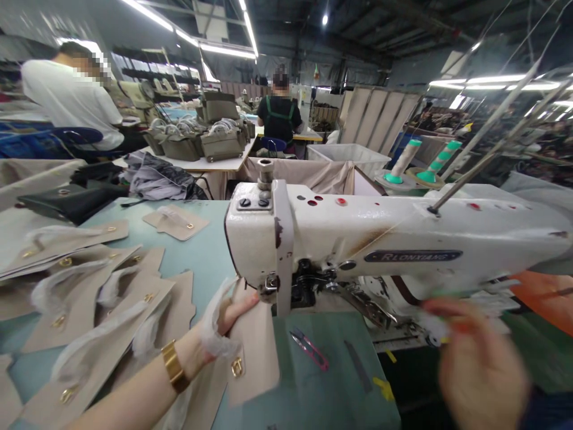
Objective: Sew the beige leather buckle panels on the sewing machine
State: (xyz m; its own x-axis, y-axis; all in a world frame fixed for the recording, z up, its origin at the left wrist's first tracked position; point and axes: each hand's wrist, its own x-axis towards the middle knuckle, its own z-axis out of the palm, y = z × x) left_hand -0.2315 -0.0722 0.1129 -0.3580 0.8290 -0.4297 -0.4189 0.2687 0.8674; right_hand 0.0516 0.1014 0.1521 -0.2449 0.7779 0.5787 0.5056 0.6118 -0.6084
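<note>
Your left hand [233, 316] grips the top edge of a beige panel [255, 364], thumb on top, right by the presser foot of the sewing machine [358, 239], probably to keep that edge flat and square there. Your right hand [478, 370] is blurred near the machine's right end; I cannot tell whether it holds anything. One pair of thread snips [308, 349] lies within reach on the worktop [206, 251]. At least six more panels [89, 310] fan out to your left; two thread cones [405, 160] stand behind.
</note>
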